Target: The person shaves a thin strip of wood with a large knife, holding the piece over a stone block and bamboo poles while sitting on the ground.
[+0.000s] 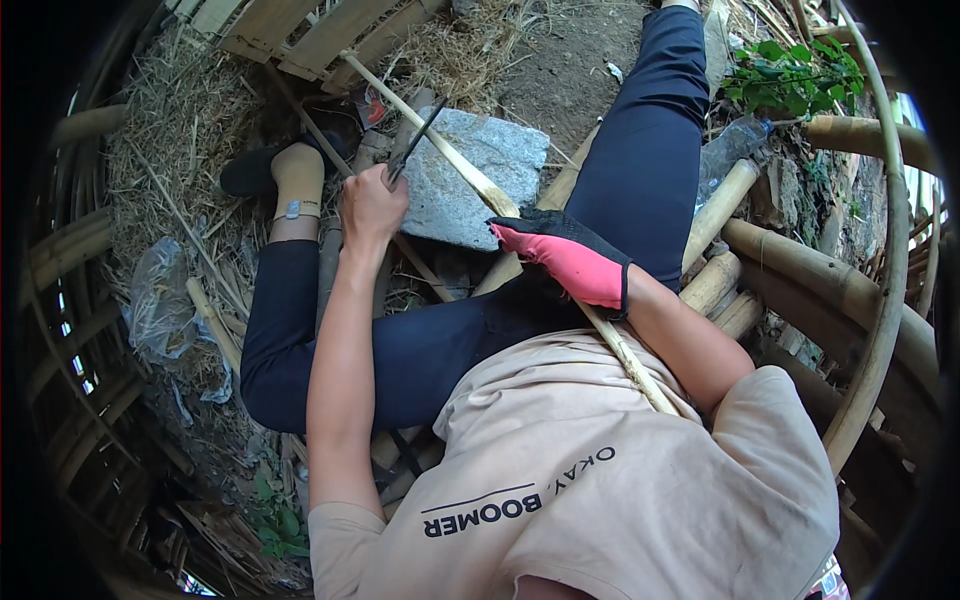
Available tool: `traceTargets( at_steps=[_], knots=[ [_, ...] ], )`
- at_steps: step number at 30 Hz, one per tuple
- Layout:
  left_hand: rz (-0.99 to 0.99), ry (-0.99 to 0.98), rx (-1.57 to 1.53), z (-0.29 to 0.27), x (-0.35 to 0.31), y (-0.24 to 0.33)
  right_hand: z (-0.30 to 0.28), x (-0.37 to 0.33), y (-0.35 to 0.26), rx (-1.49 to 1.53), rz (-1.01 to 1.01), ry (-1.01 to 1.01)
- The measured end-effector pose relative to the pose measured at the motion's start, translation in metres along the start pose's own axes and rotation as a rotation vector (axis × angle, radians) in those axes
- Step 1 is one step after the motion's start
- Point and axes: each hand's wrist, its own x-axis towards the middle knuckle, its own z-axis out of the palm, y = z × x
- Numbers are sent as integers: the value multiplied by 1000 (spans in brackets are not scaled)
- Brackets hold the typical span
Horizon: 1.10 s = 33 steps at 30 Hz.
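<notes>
Head view: gripping a dark-bladed knife (416,141) in the bare left hand (374,208), clamping a long stick (470,172) in the gloved right hand (562,256), slanting over a stone slab (512,155) — apparently paring, perhaps midway — showing pale lengths, leaving brownish patches near the shirt (620,470).

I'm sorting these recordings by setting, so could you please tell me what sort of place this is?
It looks like a rough outdoor work spot, perhaps inside a simple bamboo enclosure: bamboo poles line the right side, dry straw covers much of the ground, and bare soil shows ahead.
</notes>
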Motion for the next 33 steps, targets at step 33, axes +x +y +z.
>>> traceTargets(
  at_steps=[33],
  knots=[
    [43,69,96,-8,37,-26,-1,-9,-14,353,66,-117]
  ],
)
